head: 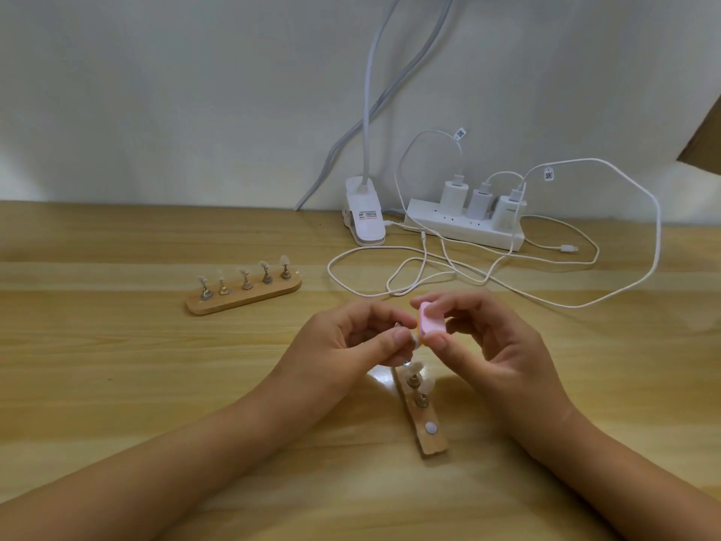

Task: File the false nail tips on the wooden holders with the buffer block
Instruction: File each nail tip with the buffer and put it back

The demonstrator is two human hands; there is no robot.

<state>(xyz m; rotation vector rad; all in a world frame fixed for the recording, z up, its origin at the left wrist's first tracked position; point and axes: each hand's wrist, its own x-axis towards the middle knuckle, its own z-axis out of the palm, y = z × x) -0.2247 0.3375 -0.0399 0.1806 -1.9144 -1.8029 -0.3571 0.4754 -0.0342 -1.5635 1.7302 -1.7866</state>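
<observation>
My right hand [495, 345] pinches a small pink buffer block [548, 321] between thumb and fingers. My left hand [351, 341] pinches a nail tip on its metal stand [409, 339], lifted off the holder, and the block touches that tip. Below my hands lies a wooden holder [427, 423] pointing away from me, with two stands with nail tips and a white pad on it; its far end is hidden by my left hand. A second wooden holder [244, 296] with several nail tips on stands lies at the left, apart from both hands.
At the back of the wooden table [117, 384] stand a white clip lamp base [364, 216] and a white power strip [464, 224] with three chargers. White cables [429, 275] loop over the table just behind my hands.
</observation>
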